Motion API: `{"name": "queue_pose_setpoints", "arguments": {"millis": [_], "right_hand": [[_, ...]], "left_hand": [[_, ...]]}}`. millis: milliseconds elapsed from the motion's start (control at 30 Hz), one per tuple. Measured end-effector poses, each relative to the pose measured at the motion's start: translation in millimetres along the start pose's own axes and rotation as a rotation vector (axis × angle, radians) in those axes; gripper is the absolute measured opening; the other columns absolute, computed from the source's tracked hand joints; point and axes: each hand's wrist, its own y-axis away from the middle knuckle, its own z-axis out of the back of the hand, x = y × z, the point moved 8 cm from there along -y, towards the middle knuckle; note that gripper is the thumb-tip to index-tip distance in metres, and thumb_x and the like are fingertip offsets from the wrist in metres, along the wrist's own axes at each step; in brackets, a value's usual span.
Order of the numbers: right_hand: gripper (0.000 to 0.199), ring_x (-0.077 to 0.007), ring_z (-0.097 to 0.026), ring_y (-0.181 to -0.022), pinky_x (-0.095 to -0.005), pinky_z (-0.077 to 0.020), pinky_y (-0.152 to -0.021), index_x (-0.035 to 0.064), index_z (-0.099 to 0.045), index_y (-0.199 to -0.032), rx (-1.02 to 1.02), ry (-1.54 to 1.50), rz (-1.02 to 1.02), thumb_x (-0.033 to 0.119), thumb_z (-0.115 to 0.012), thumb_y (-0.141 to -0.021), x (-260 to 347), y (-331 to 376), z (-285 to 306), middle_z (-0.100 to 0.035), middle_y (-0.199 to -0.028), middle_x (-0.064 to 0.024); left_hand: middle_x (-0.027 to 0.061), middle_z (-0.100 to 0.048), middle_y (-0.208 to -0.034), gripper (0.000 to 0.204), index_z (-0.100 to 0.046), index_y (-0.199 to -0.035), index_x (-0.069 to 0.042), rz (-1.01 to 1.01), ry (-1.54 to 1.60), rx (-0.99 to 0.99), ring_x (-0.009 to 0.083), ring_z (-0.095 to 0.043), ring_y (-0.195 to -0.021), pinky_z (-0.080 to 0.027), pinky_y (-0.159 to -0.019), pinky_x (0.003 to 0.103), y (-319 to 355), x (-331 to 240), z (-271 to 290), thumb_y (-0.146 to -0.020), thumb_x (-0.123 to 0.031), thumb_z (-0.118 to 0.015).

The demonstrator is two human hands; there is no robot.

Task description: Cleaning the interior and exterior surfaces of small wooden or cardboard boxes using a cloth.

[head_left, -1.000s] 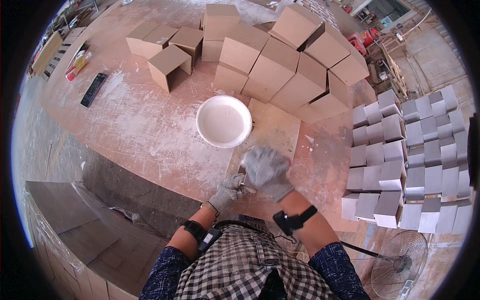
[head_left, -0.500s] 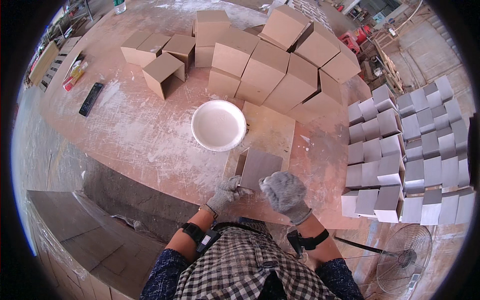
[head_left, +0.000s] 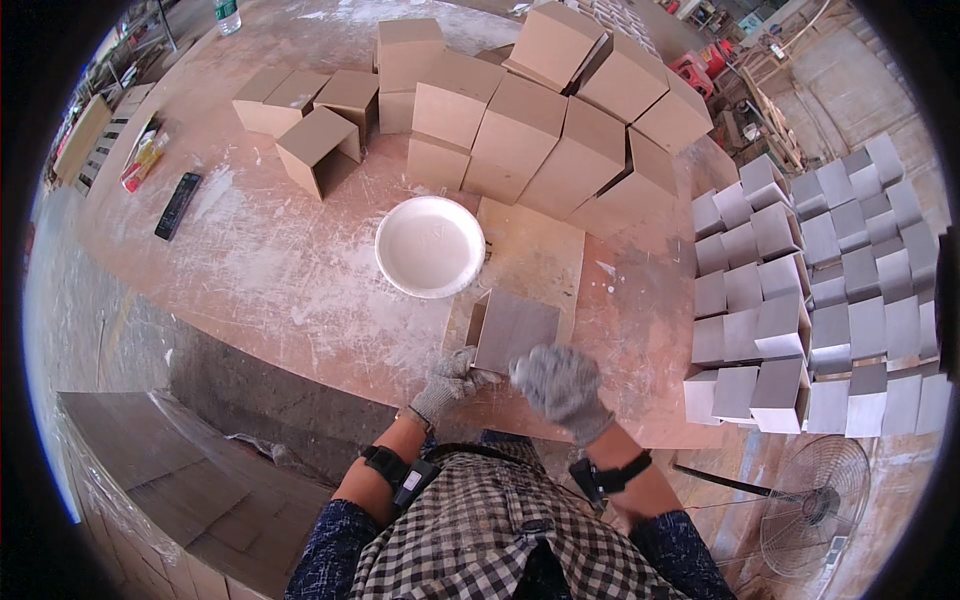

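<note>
An open-ended box [head_left: 516,332] with a greyish top face lies near the table's front edge. My left hand [head_left: 450,385], in a grey knit glove, is closed on the box's lower left edge. Above the box's near right corner my right hand [head_left: 563,388], gloved alike and slightly blurred, is curled closed. Whatever it holds, if anything, is hidden by the fingers. Just beyond the box stands a round white bowl [head_left: 430,247] with a pale, whitish content. Under the box and beside the bowl lies a thin tan board [head_left: 540,250].
Plain brown boxes [head_left: 515,135] are stacked across the far side. Rows of greyish boxes [head_left: 780,325] stand on the right, near a floor fan [head_left: 815,505]. A black phone-like object [head_left: 177,206] lies at left on the table [head_left: 290,270]. Wrapped brown panels [head_left: 190,480] stand lower left.
My right hand has shifted slightly left and nearer the box's near right corner. The left hand keeps its hold on the box. The whole view has moved a little.
</note>
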Motion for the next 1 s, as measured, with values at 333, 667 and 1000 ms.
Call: {"name": "queue_pose_setpoints", "arguments": {"millis": [333,667,1000], "right_hand": [[0.015,-0.0275,-0.060,-0.076,-0.0385,-0.0484,-0.066,0.0110,-0.061,-0.090,-0.278,-0.092,-0.088,0.024,-0.066,-0.083,-57.3,-51.6,17.5,-0.062,-0.085,-0.0073],[0.017,-0.0255,-0.056,-0.077,-0.0441,-0.0441,-0.071,0.0141,-0.062,-0.084,-0.065,-0.029,0.054,0.030,-0.061,-0.078,14.7,-46.0,-24.9,-0.055,-0.081,-0.0049],[0.008,-0.0225,-0.059,-0.070,-0.0329,-0.0493,-0.064,0.0094,-0.060,-0.089,-0.294,-0.391,-0.168,0.006,-0.064,-0.083,10.8,39.6,34.4,-0.062,-0.085,-0.0088]], "left_hand": [[0.0090,-0.066,-0.106,0.031,-0.061,-0.109,-0.003,0.037,0.217,0.017,0.0195,-0.063,-0.096,-0.055,-0.080,0.034,-4.9,9.0,-6.0,-0.083,-0.015,-0.071],[0.0100,-0.065,-0.107,0.029,-0.061,-0.110,-0.007,-0.512,-0.936,0.012,0.0296,-0.061,-0.101,-0.051,-0.087,0.037,26.0,-25.8,-18.7,-0.084,-0.019,-0.067],[0.0115,-0.064,-0.110,0.036,-0.065,-0.109,-0.009,-0.311,-0.879,-0.026,0.0297,-0.059,-0.105,-0.046,-0.089,0.037,12.9,-23.8,-18.3,-0.081,-0.030,-0.073]]}}
